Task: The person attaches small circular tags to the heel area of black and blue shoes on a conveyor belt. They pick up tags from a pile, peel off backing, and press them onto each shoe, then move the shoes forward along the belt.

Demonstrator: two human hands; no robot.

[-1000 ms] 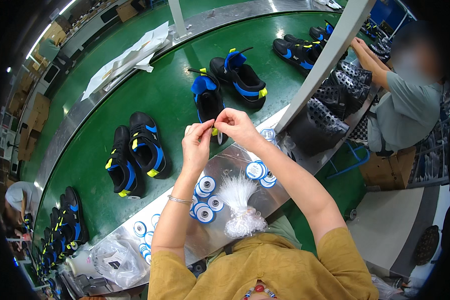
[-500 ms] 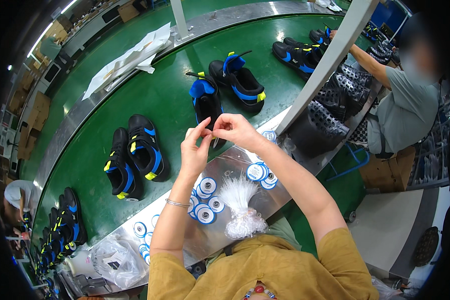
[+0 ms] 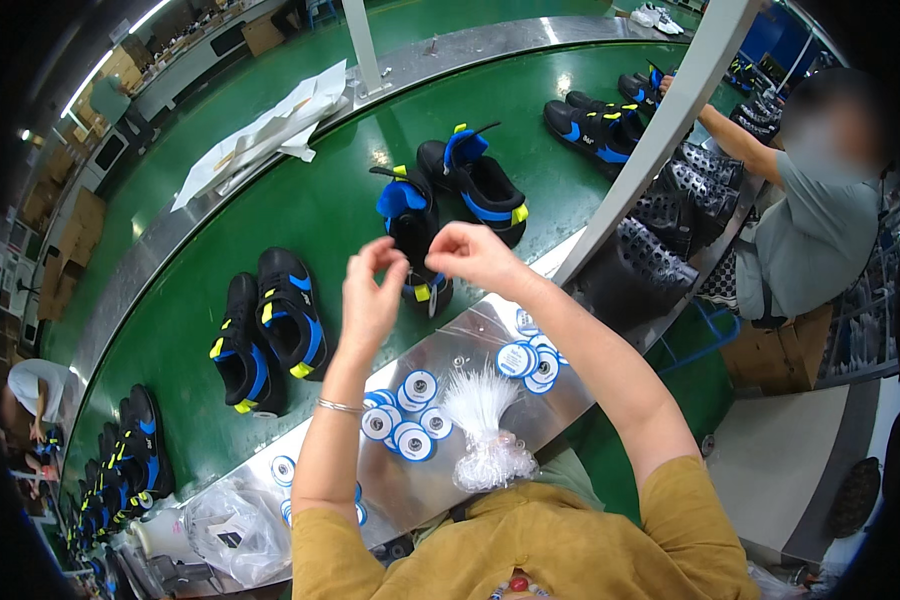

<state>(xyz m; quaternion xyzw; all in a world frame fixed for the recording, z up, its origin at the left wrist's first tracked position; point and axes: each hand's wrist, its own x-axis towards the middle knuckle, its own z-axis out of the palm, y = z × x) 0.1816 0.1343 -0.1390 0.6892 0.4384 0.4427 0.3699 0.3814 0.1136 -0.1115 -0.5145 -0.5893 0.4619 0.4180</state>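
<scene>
My left hand (image 3: 372, 290) is at the left of a black and blue shoe (image 3: 415, 235), its curled fingers and thumb slightly parted. On the other side of that shoe, my right hand (image 3: 475, 256) has its fingertips pressed together; anything in them is too small to make out. A small pale tag (image 3: 432, 303) hangs by the shoe's yellow heel tab (image 3: 422, 292). Its mate, another black and blue shoe (image 3: 492, 185), stands just behind my right hand. Below my hands lie round blue and white tags (image 3: 412, 440) and a bundle of clear plastic loops (image 3: 480, 400).
A finished-looking pair of shoes (image 3: 270, 325) stands left on the green conveyor (image 3: 360, 150), with more shoes (image 3: 135, 450) farther left. A clear plastic bag (image 3: 238, 530) lies on the metal ledge. A grey post (image 3: 650, 150) rises at right, near a seated co-worker (image 3: 815, 230).
My hands have come apart from where their fingertips met; the left moved left and the right stayed near the shoe. The pale tag by the heel shows more plainly.
</scene>
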